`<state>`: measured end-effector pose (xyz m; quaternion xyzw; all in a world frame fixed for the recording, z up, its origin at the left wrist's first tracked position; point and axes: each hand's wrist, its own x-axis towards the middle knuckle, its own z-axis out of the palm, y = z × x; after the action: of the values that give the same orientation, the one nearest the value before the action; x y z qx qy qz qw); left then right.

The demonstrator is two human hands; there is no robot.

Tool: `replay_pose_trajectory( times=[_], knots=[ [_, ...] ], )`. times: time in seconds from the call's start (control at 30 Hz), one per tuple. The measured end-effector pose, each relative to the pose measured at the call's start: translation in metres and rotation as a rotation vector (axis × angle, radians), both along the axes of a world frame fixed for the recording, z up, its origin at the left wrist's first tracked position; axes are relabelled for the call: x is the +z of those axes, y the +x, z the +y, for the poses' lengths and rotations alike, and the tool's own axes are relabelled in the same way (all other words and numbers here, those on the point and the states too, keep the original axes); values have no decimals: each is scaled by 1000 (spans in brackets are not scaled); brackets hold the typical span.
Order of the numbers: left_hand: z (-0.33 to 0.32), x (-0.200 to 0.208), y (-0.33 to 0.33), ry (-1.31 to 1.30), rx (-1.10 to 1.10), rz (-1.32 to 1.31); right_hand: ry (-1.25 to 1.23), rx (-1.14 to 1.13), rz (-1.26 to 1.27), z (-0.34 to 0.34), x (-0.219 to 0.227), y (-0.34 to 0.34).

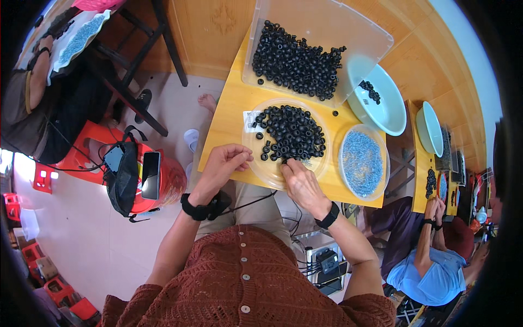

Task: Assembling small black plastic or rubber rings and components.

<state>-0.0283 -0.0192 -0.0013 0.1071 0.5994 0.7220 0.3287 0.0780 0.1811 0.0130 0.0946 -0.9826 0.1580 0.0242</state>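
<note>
On the yellow table, a shallow round clear tray (255, 177) holds a pile of small black ring-shaped parts (297, 131). My left hand (224, 168) is at the tray's left rim, thumb and forefinger pinched together; whatever is between them is too small to make out. At the near edge of the pile, my right hand (301, 184) points down with its fingertips closed among the black parts, and what they grip is hidden. To the right of it stands a round clear container (342, 174) of small blue-grey pieces (362, 162).
A large translucent bin (376, 41) with many black parts stands at the back, beside a pale green basin (389, 117) holding a few. At left, a phone (151, 175) and black bag (121, 180) rest on a red stool (163, 188). Other people sit left and right.
</note>
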Motion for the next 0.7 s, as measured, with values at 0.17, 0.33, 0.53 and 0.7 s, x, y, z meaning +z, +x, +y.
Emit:
replay_pose_trajectory(
  times=[0.17, 0.33, 0.53, 0.7],
  knots=[
    [17, -13, -13, -87, 92, 251, -1, -13, 33, -3, 0, 1],
    [30, -6, -15, -179, 76, 531, 48, -26, 81, -4, -5, 0],
    [49, -16, -10, -416, 76, 902, 23, -56, 91, -6, -9, 2],
    [66, -14, -1, -603, 101, 1107, -6, -88, 99, -6, -11, 2]
  ],
)
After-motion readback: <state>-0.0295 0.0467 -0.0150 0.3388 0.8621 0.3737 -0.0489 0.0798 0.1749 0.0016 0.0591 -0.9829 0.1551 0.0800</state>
